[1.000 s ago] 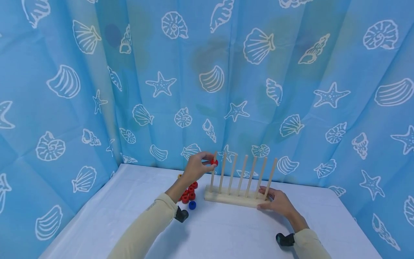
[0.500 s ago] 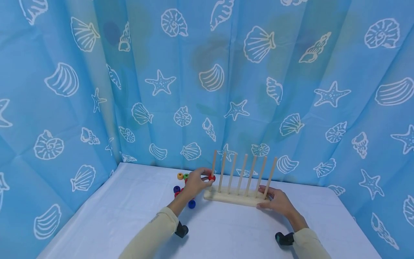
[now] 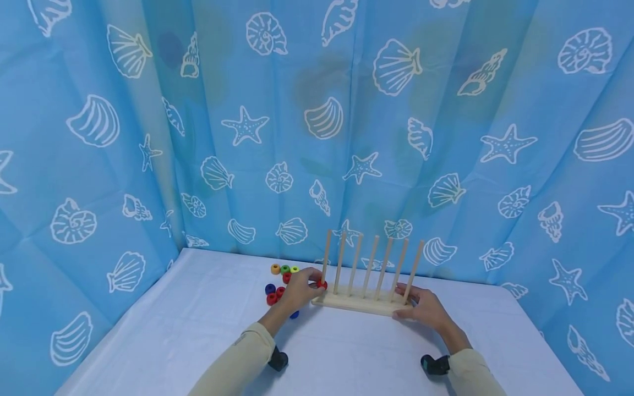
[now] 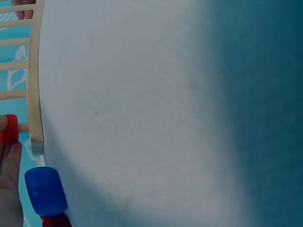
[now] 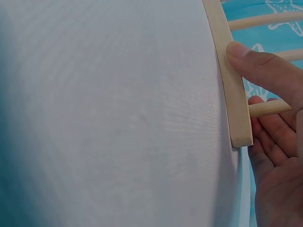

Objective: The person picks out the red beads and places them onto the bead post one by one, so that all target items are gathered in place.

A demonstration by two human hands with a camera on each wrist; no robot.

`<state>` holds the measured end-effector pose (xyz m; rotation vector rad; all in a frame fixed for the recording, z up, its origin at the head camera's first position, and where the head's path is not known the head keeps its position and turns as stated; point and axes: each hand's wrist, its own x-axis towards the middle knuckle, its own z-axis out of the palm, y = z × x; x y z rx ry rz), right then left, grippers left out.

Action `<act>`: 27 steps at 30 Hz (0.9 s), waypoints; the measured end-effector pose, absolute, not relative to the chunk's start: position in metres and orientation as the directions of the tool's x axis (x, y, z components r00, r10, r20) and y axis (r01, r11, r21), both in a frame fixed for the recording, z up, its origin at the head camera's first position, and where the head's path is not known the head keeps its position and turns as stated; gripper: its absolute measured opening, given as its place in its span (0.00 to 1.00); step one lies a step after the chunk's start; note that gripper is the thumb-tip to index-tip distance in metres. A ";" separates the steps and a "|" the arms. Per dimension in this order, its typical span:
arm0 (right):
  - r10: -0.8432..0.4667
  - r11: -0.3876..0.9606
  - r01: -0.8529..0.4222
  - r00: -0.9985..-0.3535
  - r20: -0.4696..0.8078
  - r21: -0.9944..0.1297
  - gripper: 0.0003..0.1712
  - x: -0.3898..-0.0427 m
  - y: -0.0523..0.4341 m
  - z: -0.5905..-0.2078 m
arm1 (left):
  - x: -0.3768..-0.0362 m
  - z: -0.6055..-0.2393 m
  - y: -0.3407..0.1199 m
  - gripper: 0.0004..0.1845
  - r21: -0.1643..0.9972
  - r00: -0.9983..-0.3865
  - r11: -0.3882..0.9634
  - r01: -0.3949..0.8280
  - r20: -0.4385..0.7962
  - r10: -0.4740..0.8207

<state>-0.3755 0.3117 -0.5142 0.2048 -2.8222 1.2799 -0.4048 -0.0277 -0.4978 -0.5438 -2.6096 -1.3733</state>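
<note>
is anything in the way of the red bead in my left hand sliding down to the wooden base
Nothing visible: only a bare stretch of the leftmost peg shows between the red bead and the wooden base.

This is looking like a little filming corner. A blue curtain (image 3: pixel 292 99) is hanging at the back and on both sides, and white shells (image 3: pixel 396 67) and starfish (image 3: pixel 246 125) are dotting it. A white cloth (image 3: pixel 163 330) is covering the table (image 3: pixel 356 357). Small black cameras (image 3: pixel 436 366) are sticking out by a person's sleeves (image 3: pixel 233 360). The curtain is hiding the room, so I cannot tell if this corner is sitting in a home or a lab.
</note>
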 end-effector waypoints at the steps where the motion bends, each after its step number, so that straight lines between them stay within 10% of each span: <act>1: -0.104 0.650 -0.134 -0.991 0.087 -0.748 0.45 -0.375 0.311 -0.514 | -0.405 -0.498 -0.027 0.15 0.766 -0.927 0.524 0.372 0.281 0.248; 27: -0.103 0.688 -0.127 -0.992 0.076 -0.714 0.45 -0.379 0.314 -0.515 | -0.410 -0.468 -0.067 0.20 0.598 -0.885 0.659 0.456 0.225 0.408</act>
